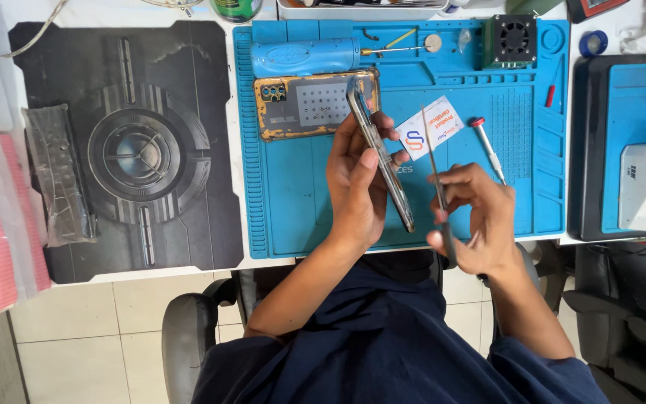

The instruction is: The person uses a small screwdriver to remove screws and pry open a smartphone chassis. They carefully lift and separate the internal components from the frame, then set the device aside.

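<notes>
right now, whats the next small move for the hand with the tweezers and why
Probably bring the tweezers in the right hand across to the edge of the phone, which the left hand holds on edge above the blue mat; the tips sit apart from it.

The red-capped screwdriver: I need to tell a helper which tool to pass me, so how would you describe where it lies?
Find the blue work mat in the middle of the desk. On its right half, just beside the white card, lies the small screwdriver, pointing toward the right hand. Its red cap and silver shaft set it apart from the blue electric screwdriver at the mat's top.
</notes>
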